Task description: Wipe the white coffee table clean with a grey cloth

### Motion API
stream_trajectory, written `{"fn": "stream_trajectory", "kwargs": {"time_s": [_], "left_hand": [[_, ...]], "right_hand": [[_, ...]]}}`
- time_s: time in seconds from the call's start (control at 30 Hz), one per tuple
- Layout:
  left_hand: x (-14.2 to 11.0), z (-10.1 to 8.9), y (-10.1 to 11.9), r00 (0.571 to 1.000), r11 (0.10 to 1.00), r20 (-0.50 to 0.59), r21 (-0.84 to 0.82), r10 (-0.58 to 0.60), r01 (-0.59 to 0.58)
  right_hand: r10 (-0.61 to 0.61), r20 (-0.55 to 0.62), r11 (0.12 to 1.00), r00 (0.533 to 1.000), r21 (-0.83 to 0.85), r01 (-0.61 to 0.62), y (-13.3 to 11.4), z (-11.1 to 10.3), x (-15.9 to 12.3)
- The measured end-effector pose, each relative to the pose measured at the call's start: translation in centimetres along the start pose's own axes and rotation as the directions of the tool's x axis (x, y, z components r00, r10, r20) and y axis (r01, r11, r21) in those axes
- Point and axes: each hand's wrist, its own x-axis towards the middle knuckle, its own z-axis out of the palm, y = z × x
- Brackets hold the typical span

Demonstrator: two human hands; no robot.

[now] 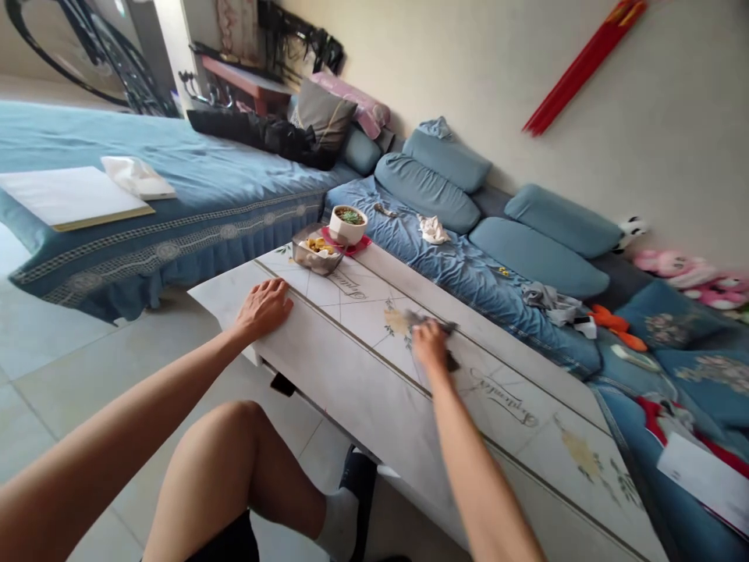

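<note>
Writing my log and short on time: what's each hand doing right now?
Left hand: open, resting on the table, holding nothing visible.
Right hand: closed on a dark grey cloth, blurred.

A dark grey cloth [452, 361], bunched and partly blurred by motion, is under the right hand [430, 342] on the table [374, 375], over its patterned strip and just beside a printed yellow flower [396, 321]. The table is long and pale, its flat top marked with dark-edged bands, script lettering and flowers, and the left hand [264, 307] lies palm down near its corner.
</note>
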Motion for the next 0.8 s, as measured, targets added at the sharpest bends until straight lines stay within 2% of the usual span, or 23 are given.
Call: {"fn": "stream_trajectory", "kwargs": {"time_s": [0.03,0.1,0.13,0.17,0.2,0.23,0.27,0.3,0.37,0.4,0.43,0.47,0.53,0.6,0.67,0.7,0.73,0.77,0.8], "left_hand": [[0.0,-0.1,0.0,1.000,1.000,0.007,0.006,-0.002,0.002],[-0.1,-0.1,-0.1,1.000,1.000,0.022,0.019,0.001,-0.001],[-0.2,0.0,-0.2,1.000,1.000,0.030,0.026,0.005,-0.006],[-0.2,0.1,-0.3,0.999,0.999,0.037,0.035,0.007,-0.009],[-0.2,0.2,-0.4,0.999,0.999,0.043,0.044,0.008,-0.010],[-0.2,0.4,-0.6,0.999,0.999,0.046,0.053,0.010,-0.013],[-0.2,0.6,-0.7,0.999,0.998,0.046,0.061,0.015,-0.018],[-0.1,0.8,-0.9,0.999,0.997,0.042,0.070,0.020,-0.023],[0.0,1.3,-1.1,0.999,0.996,0.025,0.085,0.033,-0.035],[0.0,1.5,-1.2,0.999,0.995,0.015,0.091,0.039,-0.040],[0.1,1.6,-1.3,0.999,0.994,0.007,0.097,0.043,-0.043],[0.1,1.8,-1.3,0.999,0.994,-0.001,0.101,0.047,-0.047],[0.2,1.9,-1.3,0.998,0.993,-0.016,0.101,0.058,-0.056],[0.3,2.1,-1.3,0.998,0.994,-0.026,0.087,0.064,-0.061],[0.4,2.2,-1.2,0.998,0.996,-0.034,0.069,0.060,-0.057],[0.4,2.2,-1.1,0.998,0.997,-0.038,0.060,0.054,-0.052],[0.5,2.2,-1.1,0.998,0.998,-0.043,0.050,0.048,-0.045],[0.5,2.2,-1.1,0.998,0.999,-0.048,0.037,0.040,-0.038],[0.5,2.2,-1.1,0.998,0.999,-0.050,0.024,0.033,-0.032]], "right_hand": [[-0.103,0.012,0.994,0.995,0.025,0.103,-3.6,0.2,-0.2],[-0.283,0.028,0.957,0.959,0.074,0.281,-9.3,-0.5,-2.9],[-0.356,0.037,0.931,0.934,0.094,0.352,-10.9,-1.3,-5.2],[-0.415,0.055,0.906,0.908,0.111,0.408,-11.4,-2.2,-8.0],[-0.453,0.081,0.888,0.888,0.128,0.441,-10.9,-3.1,-11.2],[-0.465,0.121,0.882,0.877,0.148,0.447,-9.2,-4.0,-14.5],[-0.442,0.156,0.893,0.883,0.172,0.417,-6.6,-4.7,-17.9],[-0.365,0.197,0.925,0.910,0.189,0.330,-3.0,-5.2,-21.2],[-0.096,0.214,0.974,0.972,0.221,0.047,6.2,-5.7,-27.0],[0.076,0.201,0.970,0.977,0.212,-0.119,11.2,-5.7,-29.2],[0.256,0.161,0.942,0.953,0.181,-0.284,16.3,-5.8,-30.8],[0.427,0.091,0.892,0.900,0.125,-0.435,21.1,-5.9,-31.6],[0.657,0.004,0.753,0.754,0.040,-0.656,29.2,-6.1,-30.8],[0.807,-0.023,0.590,0.590,-0.027,-0.807,34.5,-6.2,-26.7],[0.897,-0.001,0.439,0.441,-0.087,-0.894,36.7,-5.8,-20.1],[0.920,0.015,0.390,0.391,-0.112,-0.914,36.7,-5.3,-16.2],[0.929,0.025,0.369,0.369,-0.128,-0.921,36.2,-4.5,-12.1],[0.921,0.036,0.388,0.387,-0.132,-0.912,35.0,-3.4,-7.9],[0.899,0.051,0.438,0.435,-0.127,-0.890,33.4,-1.9,-3.7]]}}
